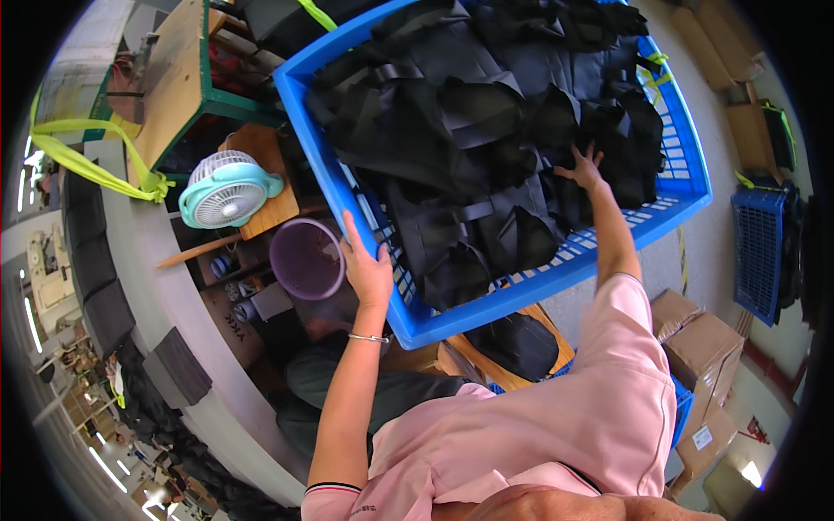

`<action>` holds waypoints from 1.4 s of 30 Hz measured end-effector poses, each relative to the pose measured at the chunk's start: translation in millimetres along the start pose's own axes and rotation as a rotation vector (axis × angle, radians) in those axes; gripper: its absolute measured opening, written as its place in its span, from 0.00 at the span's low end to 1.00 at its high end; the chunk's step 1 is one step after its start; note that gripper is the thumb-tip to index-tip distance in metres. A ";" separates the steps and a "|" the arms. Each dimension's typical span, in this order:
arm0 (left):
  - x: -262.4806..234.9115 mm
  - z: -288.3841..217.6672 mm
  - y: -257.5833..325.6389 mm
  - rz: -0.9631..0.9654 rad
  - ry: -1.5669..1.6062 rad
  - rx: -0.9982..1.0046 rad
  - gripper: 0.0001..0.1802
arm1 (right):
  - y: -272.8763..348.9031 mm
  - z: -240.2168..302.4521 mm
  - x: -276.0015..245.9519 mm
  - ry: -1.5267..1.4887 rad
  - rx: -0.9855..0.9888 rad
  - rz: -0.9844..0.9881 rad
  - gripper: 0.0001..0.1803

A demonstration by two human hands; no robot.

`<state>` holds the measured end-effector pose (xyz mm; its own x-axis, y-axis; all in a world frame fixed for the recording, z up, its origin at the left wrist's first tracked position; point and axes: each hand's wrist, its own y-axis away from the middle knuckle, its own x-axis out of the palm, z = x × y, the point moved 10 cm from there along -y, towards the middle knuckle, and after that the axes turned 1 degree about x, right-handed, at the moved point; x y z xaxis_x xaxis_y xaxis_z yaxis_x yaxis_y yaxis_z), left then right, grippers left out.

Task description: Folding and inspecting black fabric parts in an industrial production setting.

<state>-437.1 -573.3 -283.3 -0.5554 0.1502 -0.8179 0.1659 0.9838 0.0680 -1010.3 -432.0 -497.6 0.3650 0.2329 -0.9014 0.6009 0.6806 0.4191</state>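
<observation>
A large blue plastic basket (308, 122) with slotted walls sits tilted in front of me, piled with black sewn fabric pieces (434, 130). My left hand (369, 271) grips the basket's near left rim, its thumb on the inner side and fingers along the outer side. Over the right part of the pile, my right hand (584, 168) has its fingers spread and touches the black pieces. It holds nothing that I can see. The fingertips partly merge with the dark fabric.
Left of the basket are a purple bin (306, 259), a teal and white fan (228, 193) and a wooden table (169, 82). A pale bench (204, 373) carries black pieces. Cardboard boxes (705, 347) and another blue basket (757, 252) stand to the right.
</observation>
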 end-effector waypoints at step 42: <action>-18.9 24.2 -8.7 -0.014 0.014 -0.046 0.51 | 100.1 434.4 -199.6 -0.215 -0.834 -0.188 0.57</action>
<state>-408.3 -587.1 -282.3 -0.5685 0.1370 -0.8112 0.1206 0.9893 0.0826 -714.2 -712.0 -228.6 0.4885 -0.0122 -0.8725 -0.0199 0.9995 -0.0251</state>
